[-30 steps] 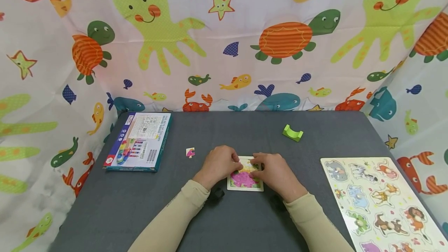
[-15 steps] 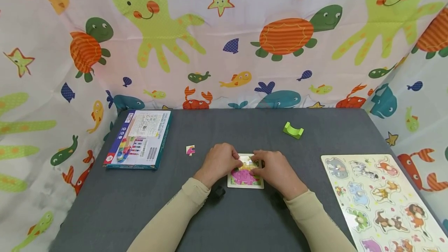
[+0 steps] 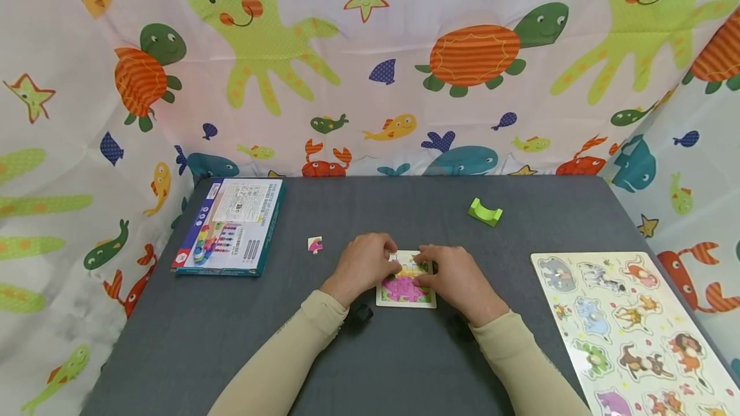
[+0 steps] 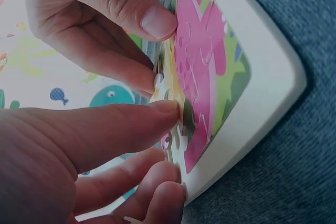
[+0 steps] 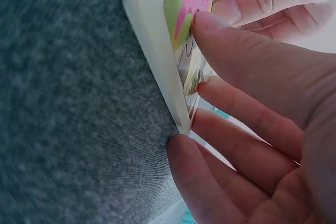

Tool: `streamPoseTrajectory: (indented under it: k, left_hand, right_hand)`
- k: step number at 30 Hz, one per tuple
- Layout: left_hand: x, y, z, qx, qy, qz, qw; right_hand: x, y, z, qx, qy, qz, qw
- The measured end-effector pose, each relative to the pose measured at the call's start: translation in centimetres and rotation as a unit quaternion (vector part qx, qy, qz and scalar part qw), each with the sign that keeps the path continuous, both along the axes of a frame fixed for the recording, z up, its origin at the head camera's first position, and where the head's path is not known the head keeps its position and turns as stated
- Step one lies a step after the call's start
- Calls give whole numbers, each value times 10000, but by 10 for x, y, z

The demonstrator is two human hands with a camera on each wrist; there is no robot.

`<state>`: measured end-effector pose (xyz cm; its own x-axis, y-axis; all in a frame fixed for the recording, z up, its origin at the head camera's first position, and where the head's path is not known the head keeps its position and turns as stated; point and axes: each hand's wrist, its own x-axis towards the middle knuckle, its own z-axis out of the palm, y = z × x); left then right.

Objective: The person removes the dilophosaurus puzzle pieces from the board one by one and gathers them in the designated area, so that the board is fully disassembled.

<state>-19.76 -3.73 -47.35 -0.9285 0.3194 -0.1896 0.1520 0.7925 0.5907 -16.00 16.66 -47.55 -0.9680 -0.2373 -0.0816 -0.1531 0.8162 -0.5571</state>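
Note:
A small jigsaw puzzle (image 3: pixel 406 305) in a white frame lies on the grey table, showing a pink animal over green and yellow. My left hand (image 3: pixel 364 263) is at its left side, thumb tip on the pieces and the other fingers bent by the frame's edge in the left wrist view. From the right, my right hand (image 3: pixel 458 280) holds the puzzle with its thumb on the picture and fingers along the edge. Both hands cover the puzzle's upper part. A loose pink and white puzzle piece (image 3: pixel 315 244) lies to the left, apart from the hands.
On the left lies a flat boxed toy (image 3: pixel 234 226). A green curved block (image 3: pixel 485 212) sits toward the back right. An animal peg-board puzzle (image 3: pixel 630 326) occupies the right front. Behind the table hangs a curtain (image 3: pixel 358 31) with sea animals.
The whole head view has shifted slightly, so the table sits a little higher in it. Both hands stay at the puzzle with barely any visible movement.

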Motion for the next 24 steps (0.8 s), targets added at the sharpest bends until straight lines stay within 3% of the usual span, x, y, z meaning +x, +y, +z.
streamPoseTrajectory:
  k: [7,15,20,24]
  left_hand:
    - [-1,-2,-3,386,67,-12,9992]
    - [-5,-5,-9,799,-151,-79,9967]
    - [-10,-14,-2,1043,-270,-221,9939]
    - [-16,-28,7,943,-279,-76,9951]
  right_hand:
    - [0,-1,0,-14,33,-17,10000]
    - [2,-1,-3,-3,33,-121,9999]
    - [1,0,-2,23,59,-106,9999]
    - [1,0,-1,40,-41,-109,9999]
